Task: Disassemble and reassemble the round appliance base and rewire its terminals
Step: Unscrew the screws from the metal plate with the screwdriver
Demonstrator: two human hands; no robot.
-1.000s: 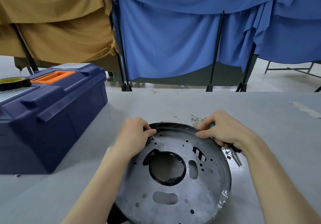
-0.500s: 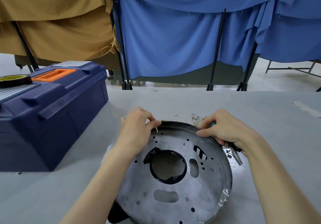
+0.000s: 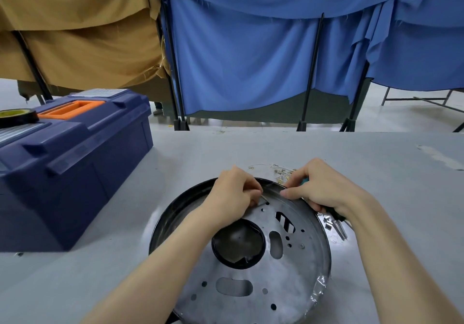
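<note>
Metal base (image 3: 296, 288): round, flat on the grey bench (image 3: 226, 153), right in front.
Left hand (image 3: 232, 194): wrist bent in over the far rim, fingers pinching a thin pin (image 3: 264, 198) at a hole.
Right hand (image 3: 324, 190): fingers curled round a teal-handled tool (image 3: 305, 180), thumb tip on the rim.

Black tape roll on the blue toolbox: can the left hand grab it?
Probably not yet: the left hand pinches a thin metal pin over the round grey base; nothing blocks the black tape roll.

Round base (image 3: 251, 268) lies lower centre on table (image 3: 376, 163); toolbox (image 3: 75, 163) at left, small parts (image 3: 281, 173) just behind it.
</note>
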